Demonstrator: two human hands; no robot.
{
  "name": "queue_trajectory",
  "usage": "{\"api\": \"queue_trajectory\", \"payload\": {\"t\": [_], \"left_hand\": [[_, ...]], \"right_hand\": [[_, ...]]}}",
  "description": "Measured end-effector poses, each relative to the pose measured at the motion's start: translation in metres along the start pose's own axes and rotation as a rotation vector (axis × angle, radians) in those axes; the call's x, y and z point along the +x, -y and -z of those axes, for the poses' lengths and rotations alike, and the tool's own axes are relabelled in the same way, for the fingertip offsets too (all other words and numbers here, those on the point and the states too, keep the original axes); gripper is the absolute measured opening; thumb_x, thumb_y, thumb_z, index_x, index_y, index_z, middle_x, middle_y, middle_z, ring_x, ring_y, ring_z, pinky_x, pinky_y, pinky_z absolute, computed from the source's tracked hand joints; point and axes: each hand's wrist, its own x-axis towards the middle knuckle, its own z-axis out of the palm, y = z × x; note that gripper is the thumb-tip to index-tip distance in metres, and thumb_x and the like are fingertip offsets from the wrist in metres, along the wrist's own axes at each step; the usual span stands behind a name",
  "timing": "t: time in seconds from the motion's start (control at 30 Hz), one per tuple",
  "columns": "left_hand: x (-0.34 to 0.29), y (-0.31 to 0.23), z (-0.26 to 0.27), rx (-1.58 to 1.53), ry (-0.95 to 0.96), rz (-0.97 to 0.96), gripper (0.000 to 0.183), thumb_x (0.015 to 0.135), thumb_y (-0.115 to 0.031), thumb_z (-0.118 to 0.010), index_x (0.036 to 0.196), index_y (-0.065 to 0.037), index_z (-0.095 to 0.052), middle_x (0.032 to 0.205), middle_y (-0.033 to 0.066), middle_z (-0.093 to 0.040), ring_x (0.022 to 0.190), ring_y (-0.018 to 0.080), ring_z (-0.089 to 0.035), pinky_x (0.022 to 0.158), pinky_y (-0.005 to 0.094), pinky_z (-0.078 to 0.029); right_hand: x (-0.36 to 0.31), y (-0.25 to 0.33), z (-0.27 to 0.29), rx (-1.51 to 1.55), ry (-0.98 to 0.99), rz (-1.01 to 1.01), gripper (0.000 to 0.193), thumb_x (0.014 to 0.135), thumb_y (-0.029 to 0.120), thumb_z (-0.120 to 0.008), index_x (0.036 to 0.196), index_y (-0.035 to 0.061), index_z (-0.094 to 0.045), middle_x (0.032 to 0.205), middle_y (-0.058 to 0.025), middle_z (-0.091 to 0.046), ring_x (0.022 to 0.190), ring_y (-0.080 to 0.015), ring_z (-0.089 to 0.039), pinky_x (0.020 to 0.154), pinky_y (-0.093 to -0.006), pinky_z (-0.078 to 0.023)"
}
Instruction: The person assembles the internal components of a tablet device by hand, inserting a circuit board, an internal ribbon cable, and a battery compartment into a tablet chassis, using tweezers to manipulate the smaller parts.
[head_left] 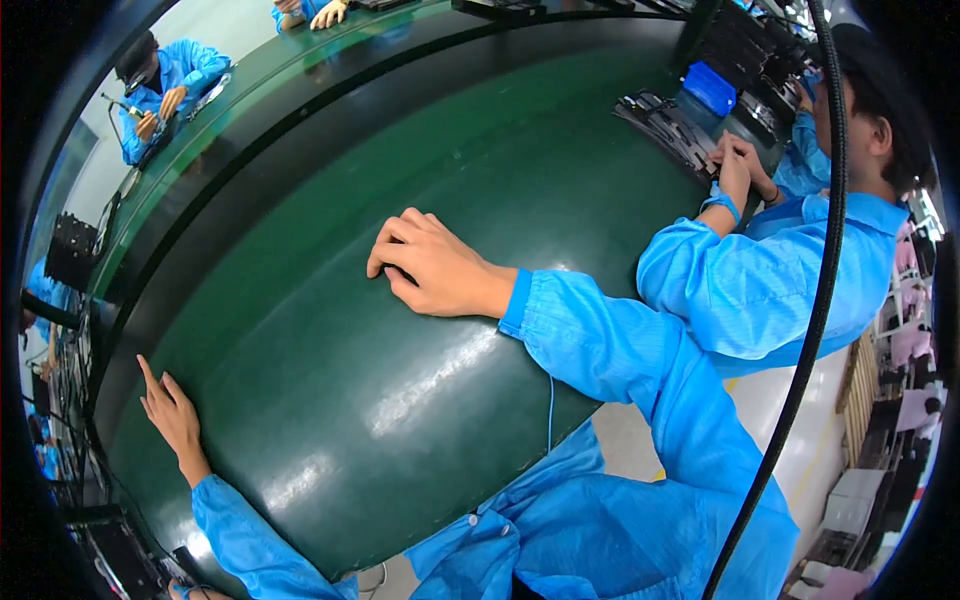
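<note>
While the left hand [174, 413] extends, the right hand [437, 268] curls over the table [330, 370]

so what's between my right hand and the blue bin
From the right hand: green tabletop, then dark strips beside the blue bin, seen in the head view.

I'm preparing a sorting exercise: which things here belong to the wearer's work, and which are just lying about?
Seem to belong:
- left hand
- right hand
- green tabletop beneath them

Seem just around:
- blue bin
- dark strips
- hanging black cable
</note>
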Motion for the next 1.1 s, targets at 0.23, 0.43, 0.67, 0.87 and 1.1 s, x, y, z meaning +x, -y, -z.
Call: {"api": "queue_trajectory", "payload": {"t": [0.23, 0.43, 0.67, 0.87, 1.1], "left_hand": [[0.005, 0.014, -0.007, 0.191, 0.052, 0.057, 0.063, 0.119, -0.040, -0.044, 0.179, -0.029, -0.028, 0.143, 0.0169, -0.074, 0.157, 0.0392, -0.048, 0.133, 0.0662, -0.020], [0.007, 0.019, -0.012, 0.305, 0.152, 0.081, 0.067, 0.118, -0.054, -0.040, 0.179, -0.030, -0.027, 0.163, 0.0201, -0.059, 0.160, 0.0452, -0.043, 0.134, 0.0674, -0.016], [0.007, 0.031, -0.020, 0.221, 0.288, 0.171, 0.066, 0.118, -0.063, -0.032, 0.179, -0.038, -0.025, 0.170, 0.0302, -0.046, 0.164, 0.0515, -0.031, 0.134, 0.0667, -0.013], [0.009, 0.034, -0.018, 0.209, 0.355, 0.153, 0.065, 0.118, -0.067, -0.026, 0.178, -0.043, -0.024, 0.170, 0.0372, -0.041, 0.166, 0.0522, -0.026, 0.134, 0.0654, -0.012], [0.010, 0.033, -0.016, 0.180, 0.392, 0.218, 0.065, 0.116, -0.069, -0.028, 0.173, -0.040, -0.041, 0.173, 0.0373, -0.036, 0.167, 0.0514, -0.022, 0.135, 0.0649, -0.012]], "right_hand": [[0.004, -0.001, 0.003, 0.021, 0.004, -0.011, 0.017, 0.094, 0.002, -0.066, 0.106, 0.0106, -0.075, 0.112, -0.0077, -0.063, 0.110, -0.0301, -0.056, 0.099, -0.0446, -0.047], [0.004, -0.004, 0.003, 0.002, 0.007, -0.012, 0.017, 0.094, 0.002, -0.066, 0.106, 0.0105, -0.075, 0.112, -0.0074, -0.063, 0.110, -0.0301, -0.056, 0.099, -0.0444, -0.047], [0.005, -0.002, 0.003, 0.006, 0.008, -0.010, 0.016, 0.094, 0.003, -0.066, 0.105, 0.0106, -0.075, 0.112, -0.0070, -0.063, 0.110, -0.0298, -0.056, 0.099, -0.0445, -0.047], [0.006, 0.001, 0.005, 0.016, 0.012, -0.012, 0.016, 0.095, 0.003, -0.066, 0.105, 0.0105, -0.076, 0.112, -0.0068, -0.063, 0.109, -0.0293, -0.056, 0.099, -0.0440, -0.047], [0.006, 0.002, 0.006, 0.015, 0.019, -0.025, 0.016, 0.094, 0.002, -0.066, 0.105, 0.0103, -0.076, 0.112, -0.0067, -0.063, 0.108, -0.0289, -0.056, 0.099, -0.0441, -0.047]]}}
